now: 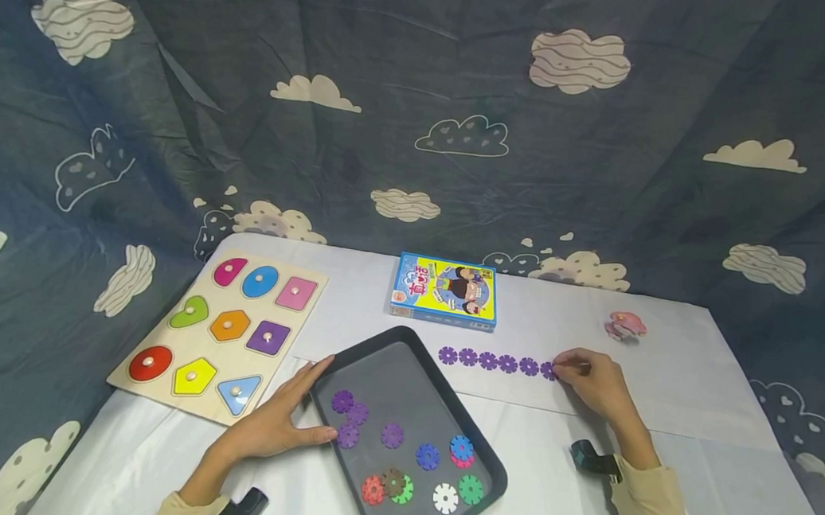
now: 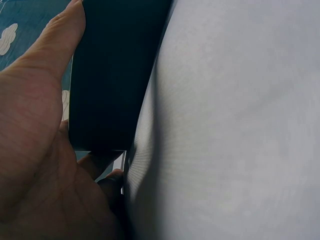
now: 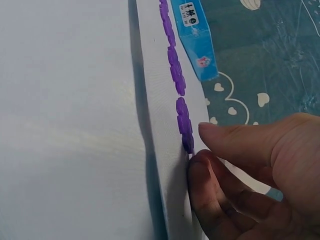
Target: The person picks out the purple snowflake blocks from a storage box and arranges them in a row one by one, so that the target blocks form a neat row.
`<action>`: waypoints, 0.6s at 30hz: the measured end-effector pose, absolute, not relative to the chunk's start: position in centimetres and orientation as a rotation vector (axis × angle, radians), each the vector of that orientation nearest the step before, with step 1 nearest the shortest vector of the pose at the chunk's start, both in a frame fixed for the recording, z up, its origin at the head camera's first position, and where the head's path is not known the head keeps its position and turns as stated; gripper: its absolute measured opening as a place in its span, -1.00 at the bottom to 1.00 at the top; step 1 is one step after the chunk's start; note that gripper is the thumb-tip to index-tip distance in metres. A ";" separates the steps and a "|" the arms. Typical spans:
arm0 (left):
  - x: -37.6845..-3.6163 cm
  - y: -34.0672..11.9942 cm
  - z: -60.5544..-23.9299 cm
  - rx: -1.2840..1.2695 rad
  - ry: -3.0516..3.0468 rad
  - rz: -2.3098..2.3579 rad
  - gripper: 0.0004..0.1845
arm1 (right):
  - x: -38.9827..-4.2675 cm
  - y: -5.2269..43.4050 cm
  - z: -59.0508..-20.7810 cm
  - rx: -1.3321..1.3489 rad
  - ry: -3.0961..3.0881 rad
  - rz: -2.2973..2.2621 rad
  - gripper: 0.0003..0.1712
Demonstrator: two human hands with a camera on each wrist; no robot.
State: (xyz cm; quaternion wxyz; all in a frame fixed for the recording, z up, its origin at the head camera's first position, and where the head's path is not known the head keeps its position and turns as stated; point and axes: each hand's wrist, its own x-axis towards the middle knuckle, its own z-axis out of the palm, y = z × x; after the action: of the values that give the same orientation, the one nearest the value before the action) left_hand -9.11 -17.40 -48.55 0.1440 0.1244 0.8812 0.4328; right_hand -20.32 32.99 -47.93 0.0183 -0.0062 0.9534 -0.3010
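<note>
A black tray point(image 1: 403, 384) lies in the middle of the table and holds several snowflake discs: purple ones point(image 1: 349, 419) near its left side, mixed colours point(image 1: 433, 474) toward the front. My left hand point(image 1: 319, 401) rests on the tray's left rim with straight fingers; the left wrist view shows the palm point(image 2: 35, 150) against the dark tray point(image 2: 115, 75). A row of purple discs point(image 1: 497, 361) runs across a white sheet behind the tray. My right hand point(image 1: 559, 367) pinches the last purple disc point(image 3: 186, 132) at the row's right end between thumb and forefinger.
A wooden shape puzzle board point(image 1: 224, 332) lies at the left. A blue box point(image 1: 446, 290) sits behind the tray, and a small pink toy point(image 1: 625, 325) at the back right. Cloud-patterned blue cloth hangs around the white table.
</note>
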 end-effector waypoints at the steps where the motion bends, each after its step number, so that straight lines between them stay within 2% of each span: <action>1: -9.1 -17.4 -48.5 0.359 2.539 1.248 0.11 | -20.3 33.0 -47.9 -0.017 2.959 -0.934 -0.73; 10: -9.0 -17.4 -48.5 0.348 2.535 1.248 0.12 | -20.2 31.8 -46.8 -0.116 2.966 -0.975 -0.66; 18: -9.1 -17.5 -48.5 0.345 2.538 1.238 0.14 | -20.1 29.5 -45.4 -0.220 2.935 -1.002 -0.68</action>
State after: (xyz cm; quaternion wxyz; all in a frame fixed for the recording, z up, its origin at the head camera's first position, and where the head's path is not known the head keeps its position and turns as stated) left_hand -9.11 -17.47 -48.52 0.1477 0.1199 0.8824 0.4303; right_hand -20.13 29.54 -45.43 0.0164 -0.0708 0.9439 -0.3223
